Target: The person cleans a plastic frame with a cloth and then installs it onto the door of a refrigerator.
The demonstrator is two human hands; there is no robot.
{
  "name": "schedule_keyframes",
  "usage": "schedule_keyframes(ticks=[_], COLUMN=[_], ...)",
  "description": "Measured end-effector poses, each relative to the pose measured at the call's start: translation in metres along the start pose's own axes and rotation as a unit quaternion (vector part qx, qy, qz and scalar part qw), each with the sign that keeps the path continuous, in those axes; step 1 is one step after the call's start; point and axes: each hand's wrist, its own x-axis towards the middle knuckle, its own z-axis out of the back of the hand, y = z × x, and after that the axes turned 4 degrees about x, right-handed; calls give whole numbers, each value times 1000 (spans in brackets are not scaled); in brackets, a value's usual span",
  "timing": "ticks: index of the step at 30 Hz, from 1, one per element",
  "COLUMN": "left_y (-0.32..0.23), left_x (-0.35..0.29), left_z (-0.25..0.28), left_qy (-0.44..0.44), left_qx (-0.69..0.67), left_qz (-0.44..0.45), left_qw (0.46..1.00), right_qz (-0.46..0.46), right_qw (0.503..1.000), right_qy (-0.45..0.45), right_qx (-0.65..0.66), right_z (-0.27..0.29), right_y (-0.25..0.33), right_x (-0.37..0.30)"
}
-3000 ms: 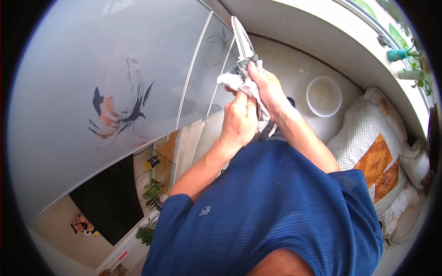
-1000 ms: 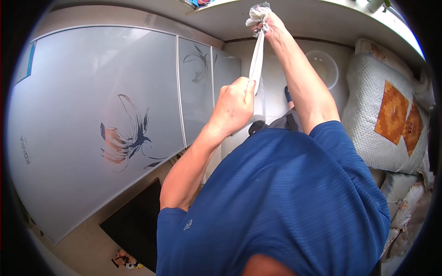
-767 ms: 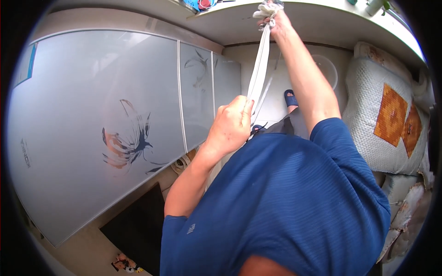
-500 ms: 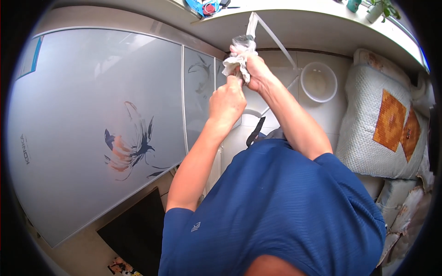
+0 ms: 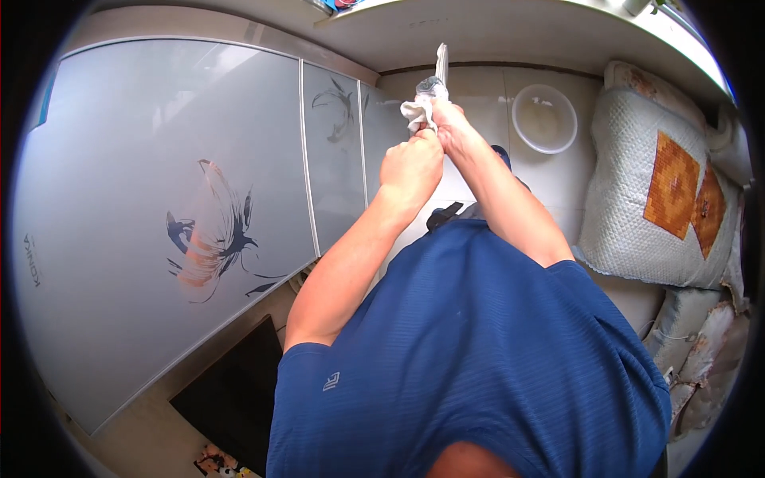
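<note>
A crumpled white cloth (image 5: 418,111) is bunched around a long, narrow white piece (image 5: 442,62), whose upper end sticks out past it. My right hand (image 5: 453,127) is closed around the cloth from the right side. My left hand (image 5: 410,169) is a fist just below, its knuckles against the lower edge of the cloth. What its fingers hold is hidden from above. Both forearms reach forward from a blue shirt, and the hands are close together.
To the left stands a large grey refrigerator (image 5: 127,175) with a flower print. A round translucent tub (image 5: 544,119) sits on the tiled floor to the right. Beyond it is a seat with a quilted cover (image 5: 621,191). A white ledge (image 5: 478,24) runs across the far side.
The white piece has swung so that its angled thin bars no longer show; only a short upright end does. Both hands have shifted slightly right, and the view has tilted down.
</note>
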Motion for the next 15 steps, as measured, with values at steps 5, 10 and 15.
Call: schedule_keyframes(ticks=[5,10,15], left_y=[-20,-33,-42], left_x=[-12,-30,-48], left_z=[13,27,47], left_qy=[22,23,6], left_qx=[93,119,102], left_qz=[-56,-74,-86], left_qw=[994,990,991], right_qz=[-50,-59,-39], right_qw=[996,983,984], right_qy=[70,144,154], right_qx=[24,96,78], right_z=[29,48,52], right_y=[28,49,99], right_x=[42,65,74])
